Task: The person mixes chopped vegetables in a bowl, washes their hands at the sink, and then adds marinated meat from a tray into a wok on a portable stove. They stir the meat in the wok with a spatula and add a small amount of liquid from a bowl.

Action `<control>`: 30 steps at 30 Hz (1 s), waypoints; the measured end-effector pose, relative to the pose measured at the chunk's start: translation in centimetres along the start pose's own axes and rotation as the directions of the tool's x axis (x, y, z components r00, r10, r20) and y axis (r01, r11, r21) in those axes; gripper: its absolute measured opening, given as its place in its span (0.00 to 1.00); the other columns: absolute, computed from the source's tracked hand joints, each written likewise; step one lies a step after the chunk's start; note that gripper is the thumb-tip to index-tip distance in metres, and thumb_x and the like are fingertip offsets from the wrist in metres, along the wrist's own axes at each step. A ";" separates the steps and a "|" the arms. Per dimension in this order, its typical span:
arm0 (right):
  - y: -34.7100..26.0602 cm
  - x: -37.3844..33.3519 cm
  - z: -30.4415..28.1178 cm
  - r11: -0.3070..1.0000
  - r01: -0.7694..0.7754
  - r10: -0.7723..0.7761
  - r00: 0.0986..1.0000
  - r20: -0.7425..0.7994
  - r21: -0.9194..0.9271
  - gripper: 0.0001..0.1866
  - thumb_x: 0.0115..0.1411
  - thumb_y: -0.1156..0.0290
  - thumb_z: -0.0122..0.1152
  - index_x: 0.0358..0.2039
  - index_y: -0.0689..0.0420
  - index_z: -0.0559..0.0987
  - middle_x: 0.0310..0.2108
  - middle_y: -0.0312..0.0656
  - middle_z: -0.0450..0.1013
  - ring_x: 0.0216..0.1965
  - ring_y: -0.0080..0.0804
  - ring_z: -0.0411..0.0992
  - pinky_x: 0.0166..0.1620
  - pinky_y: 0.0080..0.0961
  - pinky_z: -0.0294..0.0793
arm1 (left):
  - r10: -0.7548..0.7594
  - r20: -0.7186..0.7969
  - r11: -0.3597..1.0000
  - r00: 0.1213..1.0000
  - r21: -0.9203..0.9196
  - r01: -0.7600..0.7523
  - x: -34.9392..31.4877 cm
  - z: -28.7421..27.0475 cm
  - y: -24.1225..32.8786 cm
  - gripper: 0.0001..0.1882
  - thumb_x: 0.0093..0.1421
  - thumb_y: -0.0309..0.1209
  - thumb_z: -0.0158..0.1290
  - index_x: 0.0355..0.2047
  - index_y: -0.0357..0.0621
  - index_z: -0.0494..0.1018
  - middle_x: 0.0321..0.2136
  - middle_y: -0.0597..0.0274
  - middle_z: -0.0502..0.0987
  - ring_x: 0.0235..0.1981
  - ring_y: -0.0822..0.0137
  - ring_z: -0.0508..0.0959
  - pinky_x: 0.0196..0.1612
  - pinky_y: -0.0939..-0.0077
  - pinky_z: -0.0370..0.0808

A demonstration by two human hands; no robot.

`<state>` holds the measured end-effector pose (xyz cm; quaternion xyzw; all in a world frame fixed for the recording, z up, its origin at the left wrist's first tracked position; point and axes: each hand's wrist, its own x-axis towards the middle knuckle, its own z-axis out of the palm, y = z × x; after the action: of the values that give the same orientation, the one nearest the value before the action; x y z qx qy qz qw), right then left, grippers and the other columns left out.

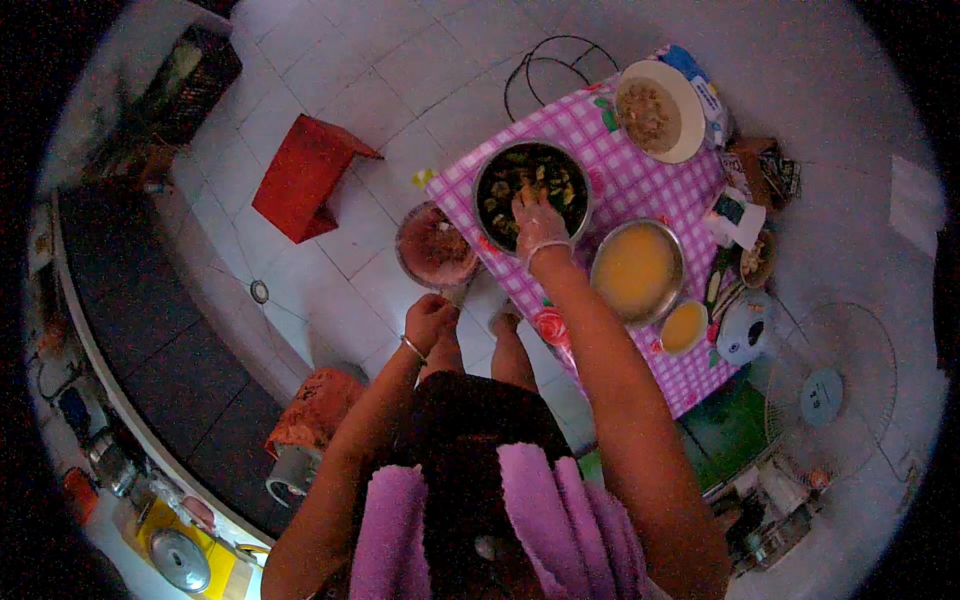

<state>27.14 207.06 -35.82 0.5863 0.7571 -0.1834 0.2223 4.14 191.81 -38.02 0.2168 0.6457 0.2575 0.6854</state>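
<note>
My right hand (538, 218), in a clear plastic glove, is down in a round metal bowl (584, 215) of dark, glistening food pieces (500, 188). Its fingers are spread among the pieces, tips partly covered. My left hand (430, 322), a bangle at its wrist, hangs low by my knee with its fingers curled closed. Whether anything is inside them I cannot make out. Just right of the dark bowl stands a metal bowl of yellow liquid (636, 268), with a smaller bowl of similar liquid (684, 327) beside it.
A pink checked cloth (640, 195) covers the table. A cream bowl of pale pieces (650, 112) stands at its far end. On the floor are a pinkish basin (435, 250) and a red stool (305, 178). A standing fan (825, 395) is at the right.
</note>
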 end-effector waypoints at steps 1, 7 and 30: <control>-0.2 -0.3 0.5 1.000 0.022 -0.022 0.999 -0.037 -0.001 0.29 0.57 0.74 0.45 0.62 0.55 0.62 0.64 0.48 0.55 0.65 0.47 0.52 0.64 0.33 0.57 | -0.022 -0.012 1.000 1.000 -0.018 0.022 -0.1 0.4 0.4 0.10 0.50 0.28 0.60 0.29 0.35 0.74 0.25 0.60 0.78 0.27 0.69 0.77 0.31 0.76 0.74; 0.5 -3.5 2.6 0.684 -0.035 0.285 0.932 -0.223 0.728 0.22 0.55 0.77 0.51 0.52 0.61 0.72 0.54 0.49 0.68 0.54 0.50 0.67 0.58 0.36 0.66 | 0.381 -0.067 0.829 0.922 0.467 -0.308 -0.5 3.2 0.9 0.10 0.46 0.25 0.60 0.30 0.40 0.74 0.27 0.55 0.75 0.25 0.64 0.76 0.29 0.72 0.73; -2.7 -4.3 1.8 -0.277 0.308 0.460 0.874 -0.156 0.910 0.14 0.60 0.67 0.56 0.43 0.60 0.77 0.40 0.39 0.75 0.37 0.29 0.73 0.42 0.25 0.74 | 0.706 0.294 0.516 0.645 0.412 -0.752 -2.4 9.9 12.7 0.13 0.44 0.26 0.62 0.32 0.44 0.75 0.26 0.55 0.75 0.27 0.55 0.76 0.30 0.65 0.73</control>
<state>25.69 202.01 -34.89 0.5963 0.2844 -0.5468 -0.5143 12.97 200.47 -27.43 0.6475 0.5065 0.3347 0.4607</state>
